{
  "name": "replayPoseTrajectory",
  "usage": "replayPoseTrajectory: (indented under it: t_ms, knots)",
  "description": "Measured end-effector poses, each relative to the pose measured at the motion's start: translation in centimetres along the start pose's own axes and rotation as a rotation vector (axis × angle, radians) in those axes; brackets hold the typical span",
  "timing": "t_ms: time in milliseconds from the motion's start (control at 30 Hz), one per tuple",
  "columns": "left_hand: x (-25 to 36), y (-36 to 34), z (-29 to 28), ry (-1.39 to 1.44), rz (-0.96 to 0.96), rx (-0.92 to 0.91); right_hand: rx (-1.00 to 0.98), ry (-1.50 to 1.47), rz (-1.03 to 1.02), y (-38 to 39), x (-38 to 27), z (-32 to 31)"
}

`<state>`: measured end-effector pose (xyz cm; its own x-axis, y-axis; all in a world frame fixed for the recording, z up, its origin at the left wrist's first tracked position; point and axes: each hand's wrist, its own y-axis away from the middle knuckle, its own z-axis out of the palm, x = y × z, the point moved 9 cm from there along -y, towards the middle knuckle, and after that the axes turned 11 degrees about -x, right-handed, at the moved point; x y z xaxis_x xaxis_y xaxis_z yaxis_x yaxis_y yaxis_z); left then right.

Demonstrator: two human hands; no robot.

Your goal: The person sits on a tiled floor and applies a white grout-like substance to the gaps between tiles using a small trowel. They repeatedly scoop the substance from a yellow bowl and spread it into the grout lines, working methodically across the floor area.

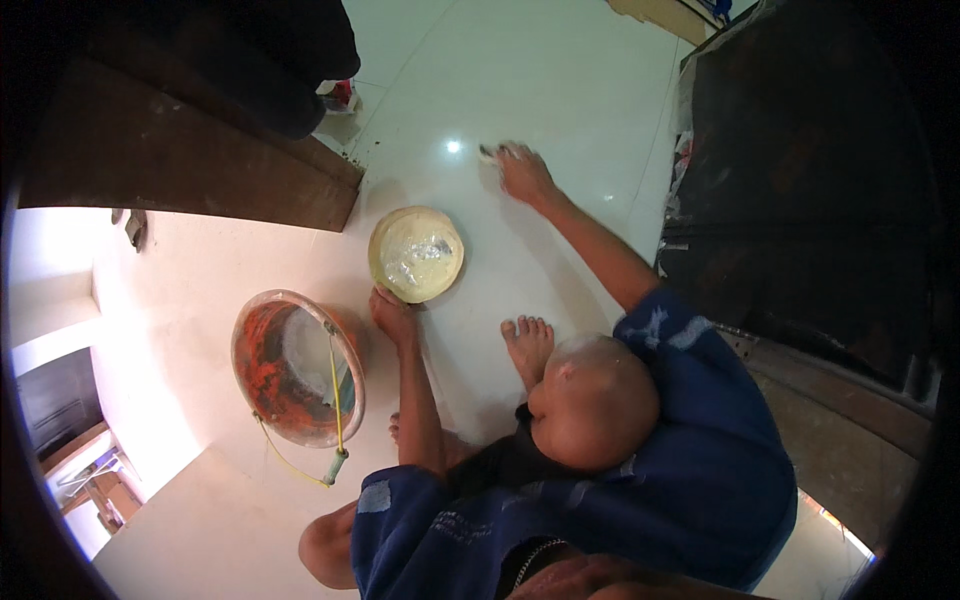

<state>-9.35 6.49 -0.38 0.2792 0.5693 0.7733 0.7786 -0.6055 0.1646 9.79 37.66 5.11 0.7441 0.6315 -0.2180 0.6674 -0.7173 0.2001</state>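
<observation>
My left hand (393,312) grips the near rim of a pale yellow round bowl (414,246), which has something wet and glossy inside. My right hand (524,176) is stretched out beyond the bowl, low over the white tiled floor (540,80), its fingers closed on a small pale item with a dark part; blur and the fingers hide what it is. Left of my left forearm stands a scuffed orange bucket (270,350) with cloudy pale contents and a yellow handle with a light green grip.
A brown wooden furniture base (180,170) juts in at upper left. A large dark panel (800,200) lines the right side. A cardboard-like piece (650,15) lies at the top. My bare foot (530,345) is below the bowl. Small dark objects (136,229) sit at far left.
</observation>
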Motion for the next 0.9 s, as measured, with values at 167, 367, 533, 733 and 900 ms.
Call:
replayPoseTrajectory:
  t_ms: [167,367,533,733,900]
  knots:
    - [-0.5,-0.3,-0.1,-0.053,0.016,-0.003,-0.135,0.032,0.097,-7.6,-2.3,-0.8]
    - [-1.4,-0.1,-0.4,-0.054,-0.074,0.056,-0.195,0.12,0.028,-3.6,-4.7,3.5]
    - [-0.8,0.0,0.4,-0.073,-0.022,0.038,-0.273,0.078,-0.071,7.3,-5.4,4.8]
    - [-1.1,-0.1,0.6,-0.077,0.002,0.04,-0.396,-0.345,0.102,14.7,0.0,6.3]
    - [0.1,0.3,0.4,-0.058,0.01,0.034,-0.047,-0.423,0.723,17.9,12.7,1.5]
